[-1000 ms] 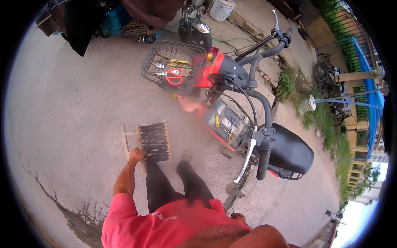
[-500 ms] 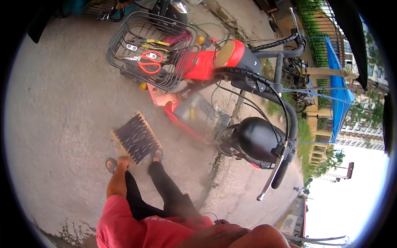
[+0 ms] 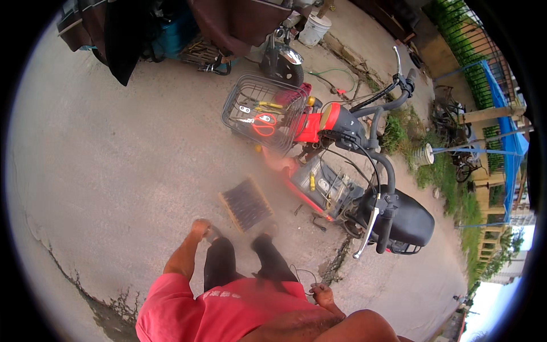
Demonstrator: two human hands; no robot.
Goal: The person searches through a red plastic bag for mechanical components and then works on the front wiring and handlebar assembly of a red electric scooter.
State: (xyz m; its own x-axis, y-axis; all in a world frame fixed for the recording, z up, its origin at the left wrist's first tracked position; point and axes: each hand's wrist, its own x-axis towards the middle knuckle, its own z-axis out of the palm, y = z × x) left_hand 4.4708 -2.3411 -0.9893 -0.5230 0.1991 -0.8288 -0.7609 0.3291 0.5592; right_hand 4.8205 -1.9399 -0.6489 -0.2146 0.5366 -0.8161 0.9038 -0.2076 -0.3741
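Observation:
My left hand (image 3: 200, 228) hangs above the ground near my left foot, its fingers curled; anything inside them is hidden. Low at my right side, my right hand (image 3: 323, 293) pinches a thin dark cable (image 3: 300, 271), which makes a loose loop beside my leg. Ahead of my feet stands a low stool (image 3: 247, 205) with a dark woven top and wooden rails. To the right is a red electric scooter (image 3: 310, 126). Its wire basket (image 3: 231, 108) carries red-handled scissors (image 3: 264, 124) and yellow-handled pliers (image 3: 268, 106). A yellow-handled tool (image 3: 312, 181) lies on the footboard.
Beyond the basket is another vehicle with a front wheel (image 3: 283, 65) and a brown cover (image 3: 233, 25). A white bucket (image 3: 314, 29) and a green hose (image 3: 333, 73) are at the back. Cracked concrete (image 3: 339, 259) runs under the scooter. A blue canopy (image 3: 513, 148) stands at right.
My view has swung, so the scooter and stool appear lower and further right. My right hand with the cable has come out from behind my body. The left hand has moved away from the stool.

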